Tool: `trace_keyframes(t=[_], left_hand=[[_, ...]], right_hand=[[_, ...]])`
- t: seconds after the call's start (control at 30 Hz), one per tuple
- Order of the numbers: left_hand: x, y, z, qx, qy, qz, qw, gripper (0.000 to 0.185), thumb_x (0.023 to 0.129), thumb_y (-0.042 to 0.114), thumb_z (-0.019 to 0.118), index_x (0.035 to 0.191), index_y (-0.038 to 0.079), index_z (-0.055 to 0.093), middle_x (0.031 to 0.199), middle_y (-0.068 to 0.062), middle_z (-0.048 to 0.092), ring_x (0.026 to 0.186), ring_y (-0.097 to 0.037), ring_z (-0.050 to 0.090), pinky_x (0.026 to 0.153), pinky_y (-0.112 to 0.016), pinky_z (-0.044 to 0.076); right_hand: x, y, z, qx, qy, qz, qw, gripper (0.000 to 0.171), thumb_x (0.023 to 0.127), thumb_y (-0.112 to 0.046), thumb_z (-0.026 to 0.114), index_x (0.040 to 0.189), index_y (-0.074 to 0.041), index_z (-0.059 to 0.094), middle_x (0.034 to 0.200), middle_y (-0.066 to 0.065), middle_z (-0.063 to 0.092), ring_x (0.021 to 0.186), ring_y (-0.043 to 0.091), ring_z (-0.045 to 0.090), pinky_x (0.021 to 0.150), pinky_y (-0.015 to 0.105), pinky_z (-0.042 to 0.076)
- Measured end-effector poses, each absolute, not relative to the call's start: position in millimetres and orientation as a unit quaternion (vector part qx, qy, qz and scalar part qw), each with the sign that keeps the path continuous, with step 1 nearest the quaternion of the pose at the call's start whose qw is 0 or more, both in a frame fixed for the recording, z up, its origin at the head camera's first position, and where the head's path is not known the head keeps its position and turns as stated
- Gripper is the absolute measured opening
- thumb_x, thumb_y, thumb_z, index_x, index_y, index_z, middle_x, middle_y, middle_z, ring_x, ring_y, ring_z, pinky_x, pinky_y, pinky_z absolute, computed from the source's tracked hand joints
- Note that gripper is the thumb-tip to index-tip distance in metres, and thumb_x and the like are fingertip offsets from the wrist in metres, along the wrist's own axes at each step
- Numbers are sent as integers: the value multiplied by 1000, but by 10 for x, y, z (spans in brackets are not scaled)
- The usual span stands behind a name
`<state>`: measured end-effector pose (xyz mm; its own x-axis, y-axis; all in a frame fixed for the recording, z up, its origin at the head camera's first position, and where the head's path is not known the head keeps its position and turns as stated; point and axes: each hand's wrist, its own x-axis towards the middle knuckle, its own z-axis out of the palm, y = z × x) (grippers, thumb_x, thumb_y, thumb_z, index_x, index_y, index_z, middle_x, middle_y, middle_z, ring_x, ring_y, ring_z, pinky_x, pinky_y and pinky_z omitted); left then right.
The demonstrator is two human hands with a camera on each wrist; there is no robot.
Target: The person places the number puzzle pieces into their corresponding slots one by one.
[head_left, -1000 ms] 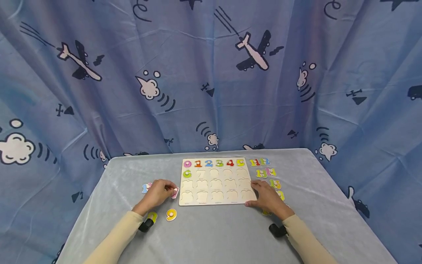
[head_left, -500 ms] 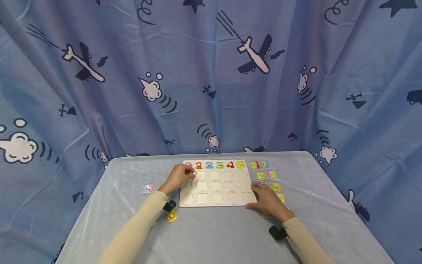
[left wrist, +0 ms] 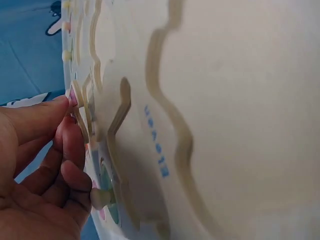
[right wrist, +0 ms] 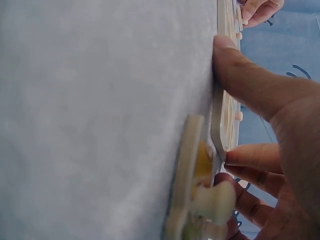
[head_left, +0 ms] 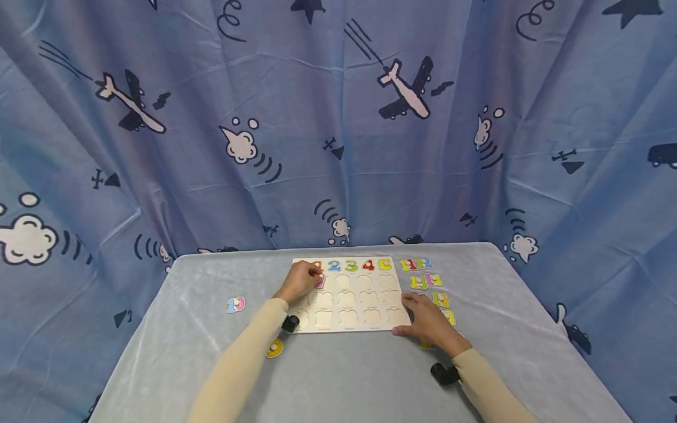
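Observation:
My left hand [head_left: 298,282] pinches a small pink number 7 puzzle piece [head_left: 320,282] over the second row of the wooden number puzzle board [head_left: 372,317]. In the left wrist view, thumb and fingertips hold this piece [left wrist: 74,97] at the board's surface; whether it sits in its recess cannot be told. Numbers 1 to 5 stand in the top row, among them the blue 2 [head_left: 334,265]. My right hand [head_left: 428,320] rests at the board's near right corner, its thumb [right wrist: 240,65] touching the front edge and its fingers the right side.
Left of the board lies a number 10 piece [head_left: 235,304]. A yellow 9 piece [head_left: 274,348] lies near my left sleeve. Several two-digit pieces, such as the red 11 [head_left: 408,264], line the right side. A knobbed piece [right wrist: 215,202] lies close under my right hand.
My left hand has carried the pink 7 piece from the cloth left of the board rightward and up onto the board's second row. The right hand stays at the corner.

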<state>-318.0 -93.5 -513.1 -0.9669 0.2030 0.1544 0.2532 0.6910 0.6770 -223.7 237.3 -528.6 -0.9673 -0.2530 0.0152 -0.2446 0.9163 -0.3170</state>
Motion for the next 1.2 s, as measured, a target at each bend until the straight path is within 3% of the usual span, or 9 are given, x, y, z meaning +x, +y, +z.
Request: trace_keyframes(t=[0.4, 0.67, 1.2], left_hand=[[-3211, -867, -5172, -98, -930, -355, 9, 4, 85, 9, 75, 87, 6, 77, 75, -2, 67, 78, -13, 54, 73, -26, 43], [-3232, -842, -5196, -126, -928, -351, 17, 3, 83, 4, 73, 85, 5, 76, 71, -1, 64, 67, -7, 51, 65, -22, 41], [-3036, -1093, -5051, -146, -895, -421, 25, 18, 86, 8, 73, 103, 0, 73, 88, -4, 70, 80, -13, 63, 74, -28, 51]], right_hand=[[-2248, 2370, -5292, -126, 978, -162, 18, 96, 67, -55, 84, 138, 2, 53, 144, 16, 50, 133, 38, 45, 108, 54, 38], [-2243, 2377, -5280, -128, 978, -162, 19, 97, 67, -56, 84, 137, 3, 54, 144, 17, 50, 132, 39, 46, 108, 54, 38], [-2245, 2366, -5292, -127, 979, -157, 13, 95, 67, -53, 85, 137, 3, 54, 143, 16, 51, 132, 37, 46, 109, 53, 38]])
